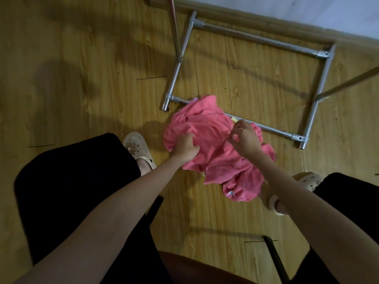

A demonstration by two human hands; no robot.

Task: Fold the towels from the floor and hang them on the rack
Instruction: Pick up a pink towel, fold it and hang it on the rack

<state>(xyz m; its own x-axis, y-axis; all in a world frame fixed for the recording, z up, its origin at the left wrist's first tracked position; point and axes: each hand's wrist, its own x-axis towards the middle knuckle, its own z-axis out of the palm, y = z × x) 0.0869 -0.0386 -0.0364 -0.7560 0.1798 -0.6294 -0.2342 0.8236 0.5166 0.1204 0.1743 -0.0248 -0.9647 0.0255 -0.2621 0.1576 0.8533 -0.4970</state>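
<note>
Our left hand (185, 148) has its fingers closed in the crumpled pink towel (215, 148) on the wooden floor (82, 78); our right hand (245, 140) pinches its fabric. The towel drapes over the metal rack (272, 129) base's near bar, between our beige clogs (139, 148).

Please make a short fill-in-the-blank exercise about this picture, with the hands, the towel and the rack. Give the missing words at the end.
1. The crumpled towel under both hands is ____ in colour.
2. The left hand is closed on a bunch of the ____.
3. The towel lies partly over the near bottom bar of the metal ____, close to the right hand.
4. The floor looks made of ____.

Missing words: pink; towel; rack; wood
</note>
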